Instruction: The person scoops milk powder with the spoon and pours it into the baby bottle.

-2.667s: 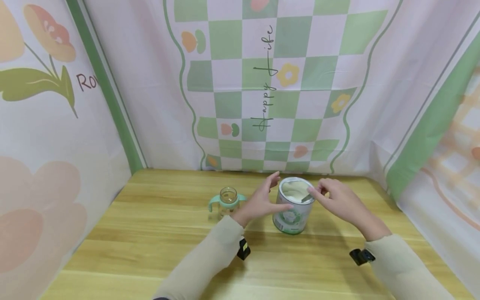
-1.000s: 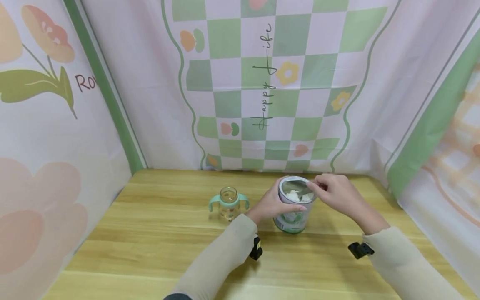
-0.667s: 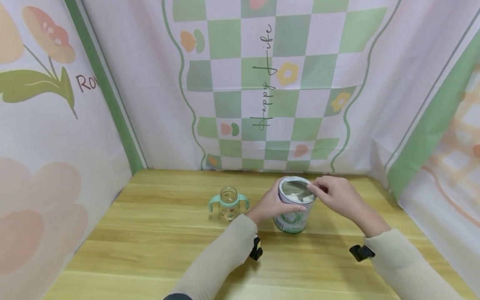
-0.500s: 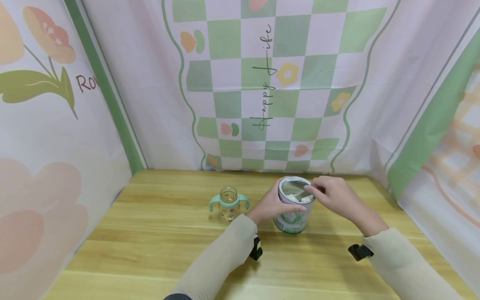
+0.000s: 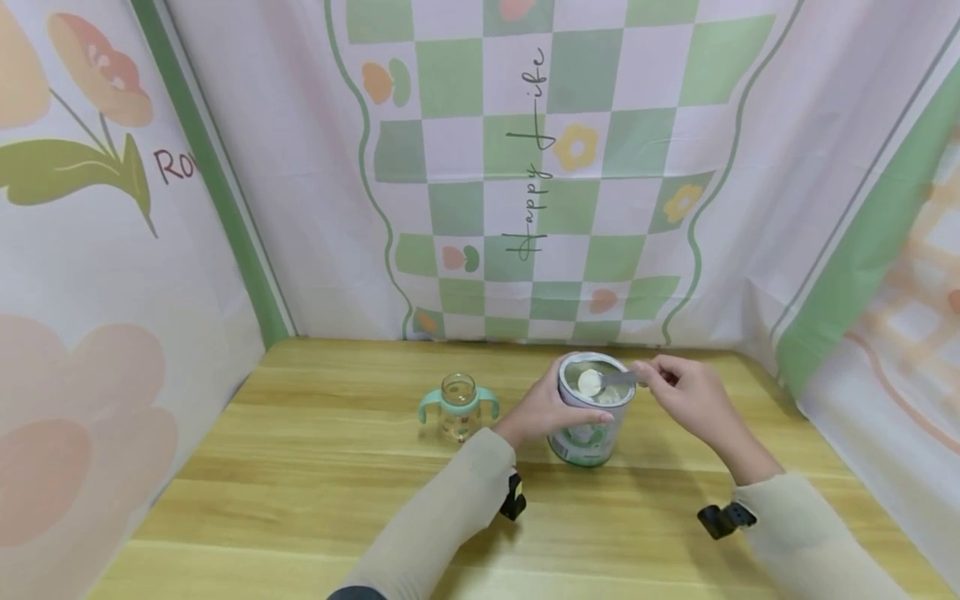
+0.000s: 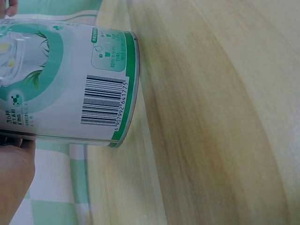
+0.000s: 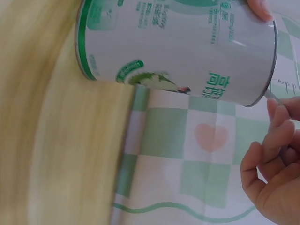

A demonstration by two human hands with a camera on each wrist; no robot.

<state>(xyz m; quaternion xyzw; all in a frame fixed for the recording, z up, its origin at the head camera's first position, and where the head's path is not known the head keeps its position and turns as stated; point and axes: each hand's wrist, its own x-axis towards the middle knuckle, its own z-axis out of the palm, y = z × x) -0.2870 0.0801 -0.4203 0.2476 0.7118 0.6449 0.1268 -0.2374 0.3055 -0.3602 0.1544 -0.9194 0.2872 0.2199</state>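
Your right hand [image 5: 692,404] pinches scoop [image 5: 618,378], bowl [image 5: 589,382] pointing left; left hand [image 5: 546,408], holding can [image 5: 585,446], is nearer the cup [image 5: 459,409].

L hand [image 5: 551,408] & R hand [image 5: 686,396] bare, no gloves. Just behind L hand: long sleeve [image 5: 442,517], lt. beige, plain, soft-looking fabric, no print vis. Sm. blk unit [image 5: 513,498] on its inner side, nr cuff, w/ tiny yellowish mark. Farther back from L hand, dk patch [image 5: 356,593], detail unclear. Behind R hand: matching beige sleeve [image 5: 810,525], w/ blk blocky unit [image 5: 726,520] on inner side of cuff.
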